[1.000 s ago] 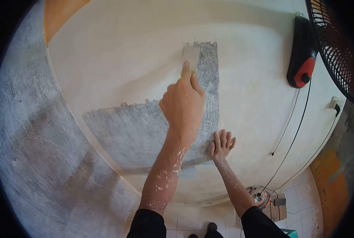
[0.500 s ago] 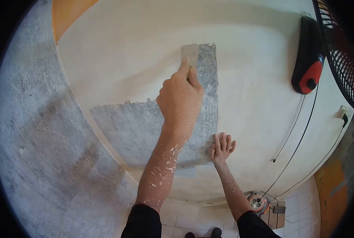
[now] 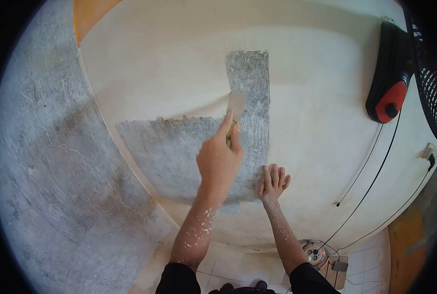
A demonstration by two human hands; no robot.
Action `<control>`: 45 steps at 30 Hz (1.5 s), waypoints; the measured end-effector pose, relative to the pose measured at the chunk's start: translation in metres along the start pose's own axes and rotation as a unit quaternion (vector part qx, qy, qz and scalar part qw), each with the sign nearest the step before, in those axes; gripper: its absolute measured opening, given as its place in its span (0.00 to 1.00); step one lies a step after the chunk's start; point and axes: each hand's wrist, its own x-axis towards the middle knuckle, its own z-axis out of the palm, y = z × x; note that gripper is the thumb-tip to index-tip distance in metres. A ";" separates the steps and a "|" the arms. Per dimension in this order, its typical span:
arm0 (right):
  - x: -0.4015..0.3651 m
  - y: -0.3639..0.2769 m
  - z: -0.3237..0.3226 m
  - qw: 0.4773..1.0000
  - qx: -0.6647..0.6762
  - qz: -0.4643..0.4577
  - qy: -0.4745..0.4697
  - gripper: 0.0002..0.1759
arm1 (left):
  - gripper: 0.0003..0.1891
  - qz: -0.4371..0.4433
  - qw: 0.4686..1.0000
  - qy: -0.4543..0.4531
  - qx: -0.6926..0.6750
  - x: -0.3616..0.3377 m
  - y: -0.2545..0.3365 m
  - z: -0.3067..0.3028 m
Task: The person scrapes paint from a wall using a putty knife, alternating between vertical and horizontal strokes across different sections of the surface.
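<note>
My left hand [image 3: 221, 159] grips a putty knife, its index finger stretched along the tool toward the blade. The wide pale blade [image 3: 237, 105] lies against the wall, at the left edge of the upright grey scraped strip [image 3: 250, 71]. A bit of green and yellow handle shows between the fingers. Lower right, my right hand [image 3: 274, 183] rests on the wall with its fingers spread, across the border between the scraped grey area [image 3: 164, 157] and the cream paint [image 3: 316, 112]. White flakes dot both forearms.
A black and red wall fan [image 3: 389, 93] hangs at the right with cords running down. A plug [image 3: 428, 151] sits in a wall socket. On the tiled floor stands a round cable reel [image 3: 315, 254]. A grey wall [image 3: 66, 171] meets this one at the left corner.
My left hand has drawn the putty knife down from the top of the grey strip, baring grey where the blade was. My right hand stays in place. The view has shifted slightly.
</note>
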 end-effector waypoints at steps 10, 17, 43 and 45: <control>-0.002 0.001 -0.001 1.000 0.001 0.005 -0.002 0.26 | 0.21 0.060 0.995 0.073 0.015 0.021 0.015 -0.006; -0.006 0.001 0.002 1.000 0.005 0.028 -0.010 0.25 | 0.20 0.056 0.994 0.097 0.017 0.050 0.026 -0.020; -0.012 0.009 0.005 0.996 0.079 -0.006 0.038 0.25 | 0.21 -0.052 0.987 0.069 -0.132 -0.107 -0.086 0.093; -0.015 0.009 0.002 0.995 0.091 -0.010 0.040 0.25 | 0.21 -0.018 0.987 0.096 -0.125 -0.109 -0.093 0.097</control>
